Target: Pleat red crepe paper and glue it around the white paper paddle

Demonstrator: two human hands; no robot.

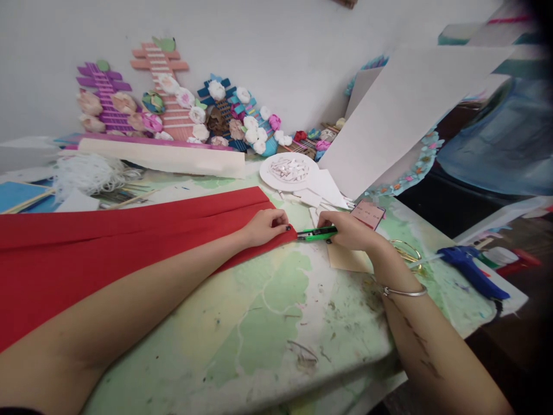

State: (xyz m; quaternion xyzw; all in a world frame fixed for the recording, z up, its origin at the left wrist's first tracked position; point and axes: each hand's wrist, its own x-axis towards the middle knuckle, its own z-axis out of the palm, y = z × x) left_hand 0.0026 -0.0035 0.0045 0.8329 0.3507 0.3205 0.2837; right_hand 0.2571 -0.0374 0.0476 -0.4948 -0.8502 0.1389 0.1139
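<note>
A large folded red sheet (pixel 142 230), paper or cloth, stretches from the left edge to the middle of the table. My left hand (pixel 266 227) rests on its right end, thumb and fingers drawn together at the edge. In my right hand (pixel 345 229) is a green and black utility knife (pixel 317 233), its blade end pointing left and meeting the sheet's right corner. Under and beside the right hand lies a tan piece of paper (pixel 348 259). A phone (pixel 368 214) lies just behind that hand.
A white plate of small white rolled pieces (pixel 270 181) stands at the back. A blue glue gun (pixel 473 271) and a gold-coloured ring of wire (pixel 408 253) lie right. White boards (pixel 410 109) lean behind. Flower-covered stick crafts (pixel 168 98) line the wall. Tangled white string (pixel 90 176) sits left.
</note>
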